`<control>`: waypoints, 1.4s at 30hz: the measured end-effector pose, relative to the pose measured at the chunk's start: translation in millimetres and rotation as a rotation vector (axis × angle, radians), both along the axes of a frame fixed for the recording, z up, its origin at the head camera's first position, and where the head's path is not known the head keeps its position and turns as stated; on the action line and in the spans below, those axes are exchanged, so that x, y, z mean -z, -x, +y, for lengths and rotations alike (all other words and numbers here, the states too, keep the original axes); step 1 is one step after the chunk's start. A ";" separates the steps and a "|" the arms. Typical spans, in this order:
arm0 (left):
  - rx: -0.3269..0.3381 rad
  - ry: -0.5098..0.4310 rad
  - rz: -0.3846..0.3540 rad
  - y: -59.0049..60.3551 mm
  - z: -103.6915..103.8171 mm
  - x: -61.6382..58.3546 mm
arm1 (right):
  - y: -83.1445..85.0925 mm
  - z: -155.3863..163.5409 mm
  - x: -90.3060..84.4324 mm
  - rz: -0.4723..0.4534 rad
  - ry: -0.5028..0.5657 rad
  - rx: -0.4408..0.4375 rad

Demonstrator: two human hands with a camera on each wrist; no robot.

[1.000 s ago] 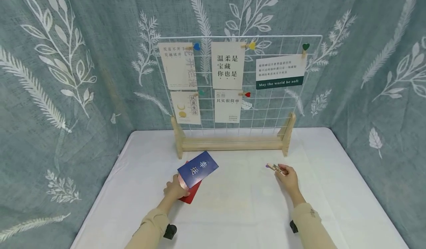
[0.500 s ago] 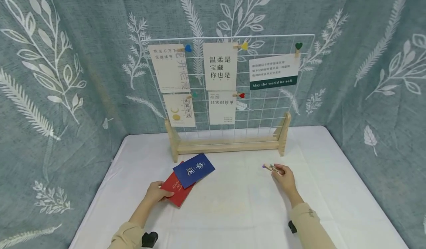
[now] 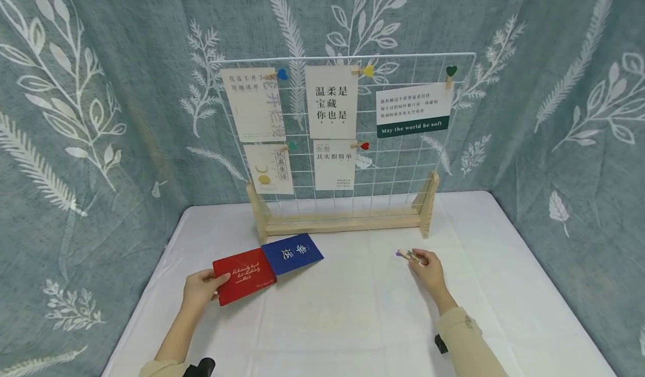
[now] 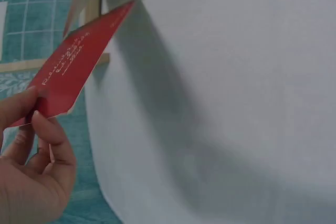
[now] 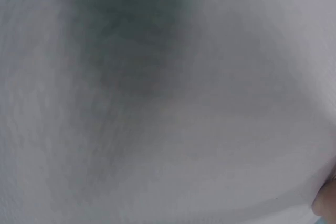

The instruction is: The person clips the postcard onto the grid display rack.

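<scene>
Left hand (image 3: 199, 288) near the left edge of the white table (image 3: 353, 321), thumb on top and fingers under the near-left corner of a red card (image 3: 244, 275). In the left wrist view the same red card (image 4: 71, 66) is pinched between thumb and curled fingers (image 4: 50, 135) and is tilted up off the tablecloth, its shadow falling on the cloth. White script runs across the card's face; too small to read.

Just right of the red card, a blue card (image 3: 291, 253) lies flat on the table with white characters on it. The two cards touch or overlap at their adjoining corners; cannot tell which lies over which. Both sit in the left half of the table, just in front of the stand.

At the back edge, centre: a white wire grid panel (image 3: 403, 158) upright in a wooden stand (image 3: 342, 224). Five paper cards are pegged to it with small heart-tipped wooden clips: three along the top row, two below at left and centre. The lower right part of the grid is bare wire.

Right of centre, the right hand (image 3: 427, 269) rests on the table, well apart from the cards, fingers curled round a small bundle of wooden clips (image 3: 408, 255), coloured tips pointing left. The right wrist view shows only blurred white cloth.

Leaf-patterned blue-grey fabric (image 3: 101, 113) hangs behind and on both sides.
</scene>
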State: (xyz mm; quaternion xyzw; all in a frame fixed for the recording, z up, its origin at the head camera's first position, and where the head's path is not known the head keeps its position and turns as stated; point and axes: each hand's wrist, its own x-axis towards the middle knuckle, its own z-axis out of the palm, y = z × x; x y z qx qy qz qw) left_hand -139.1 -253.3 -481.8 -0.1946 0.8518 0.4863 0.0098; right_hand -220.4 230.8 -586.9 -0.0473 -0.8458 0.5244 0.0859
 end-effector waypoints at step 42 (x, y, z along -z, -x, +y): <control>0.071 -0.008 0.122 16.7 20.0 -43.8 | 68.8 43.8 99.4 -0.012 0.084 -0.117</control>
